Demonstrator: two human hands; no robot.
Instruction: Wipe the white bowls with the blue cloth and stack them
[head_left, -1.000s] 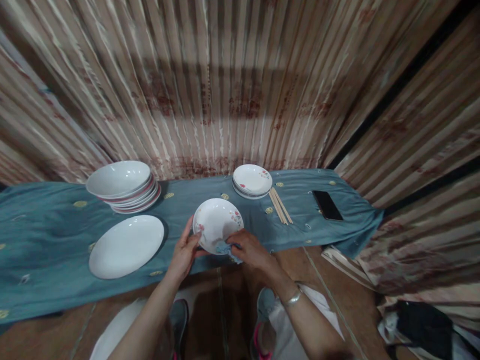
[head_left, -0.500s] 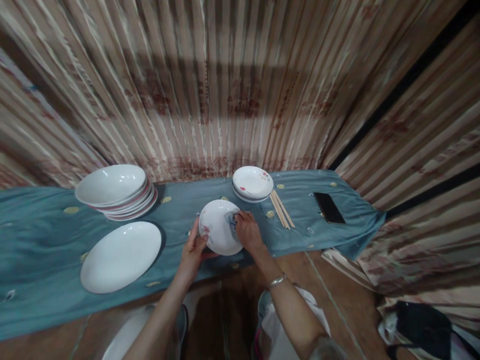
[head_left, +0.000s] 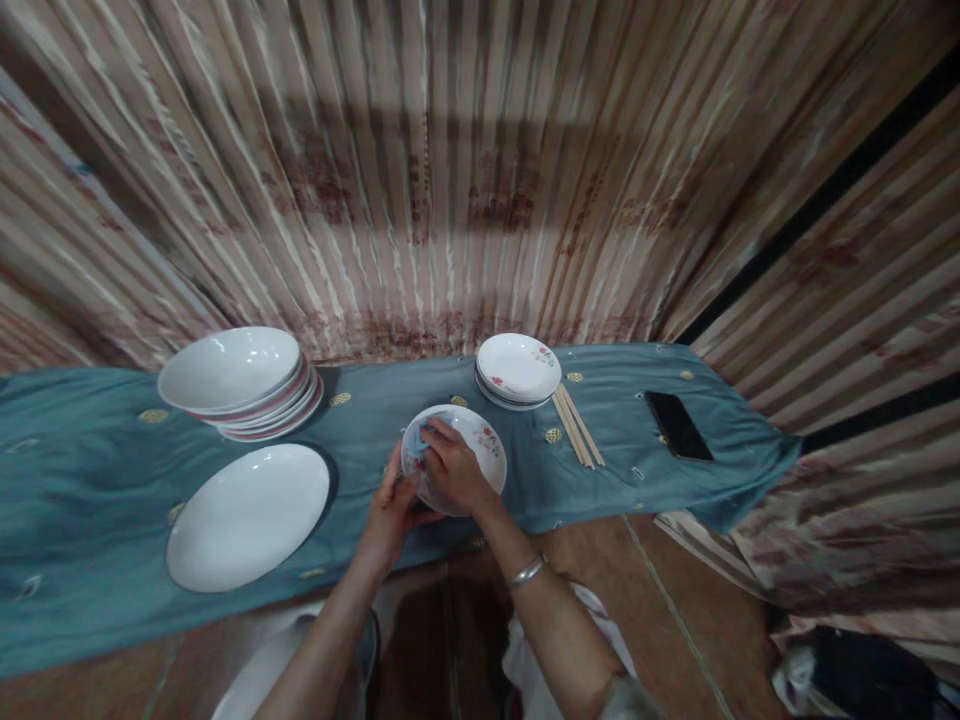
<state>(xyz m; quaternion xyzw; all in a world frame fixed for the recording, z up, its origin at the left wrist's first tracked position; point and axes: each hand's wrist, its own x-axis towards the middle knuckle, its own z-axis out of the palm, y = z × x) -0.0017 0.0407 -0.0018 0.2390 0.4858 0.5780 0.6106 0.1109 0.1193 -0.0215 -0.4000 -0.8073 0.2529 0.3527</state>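
Observation:
A small white plate with red flowers [head_left: 489, 468] is held above the near edge of the table. My left hand [head_left: 388, 512] grips its left rim, thumb on top and fingers underneath. Over the plate's left half lies my right hand [head_left: 454, 468], closed on a bluish cloth [head_left: 420, 442] pressed against the plate's face. The cloth is partly hidden under the fingers. Behind the held plate stands a stack of similar flowered plates [head_left: 517, 366].
Left on the blue tablecloth [head_left: 375, 400] are a stack of white bowls [head_left: 229, 372] and a large oval plate [head_left: 247, 515]. Wooden chopsticks [head_left: 576, 425] and a black phone [head_left: 677, 425] lie to the right. A pleated curtain [head_left: 450, 200] hangs behind the table.
My right hand has moved with the cloth from the plate's right side across to its left, uncovering the flowers on the right. My left hand keeps its grip on the rim.

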